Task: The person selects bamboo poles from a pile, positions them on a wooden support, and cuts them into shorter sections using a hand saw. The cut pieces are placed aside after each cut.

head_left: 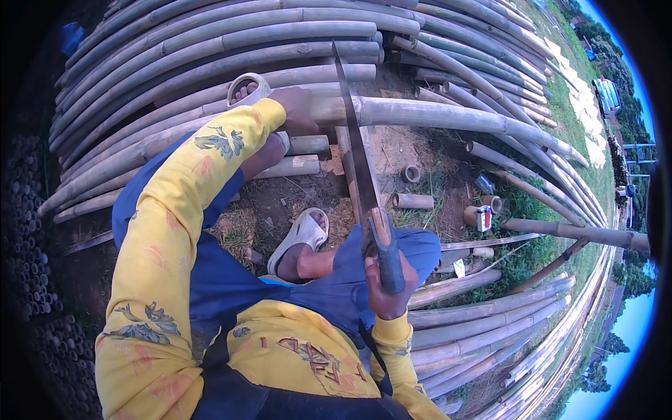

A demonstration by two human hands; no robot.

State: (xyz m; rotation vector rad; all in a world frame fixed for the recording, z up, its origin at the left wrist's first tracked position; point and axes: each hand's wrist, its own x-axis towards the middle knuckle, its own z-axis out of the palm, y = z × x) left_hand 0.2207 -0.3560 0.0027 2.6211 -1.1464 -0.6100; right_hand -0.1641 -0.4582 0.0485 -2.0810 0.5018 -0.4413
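Observation:
My right hand (387, 283) grips the blue handle of a hand saw (355, 150) whose long blade runs up and away, its far end lying across a thick bamboo pole (448, 115). My left hand (297, 108), in a yellow patterned sleeve, presses down on that same pole just left of the blade. One foot in a white sandal (246, 89) rests on the pole near the left hand. The other sandalled foot (301, 238) stands on the dirt by a wooden block (350, 168) under the blade.
A big stack of long bamboo poles (210, 42) fills the far side. More poles (490, 308) lie at the right. Short cut bamboo pieces (413, 201) and sawdust litter the ground. Stacked pole ends (28, 231) line the left edge.

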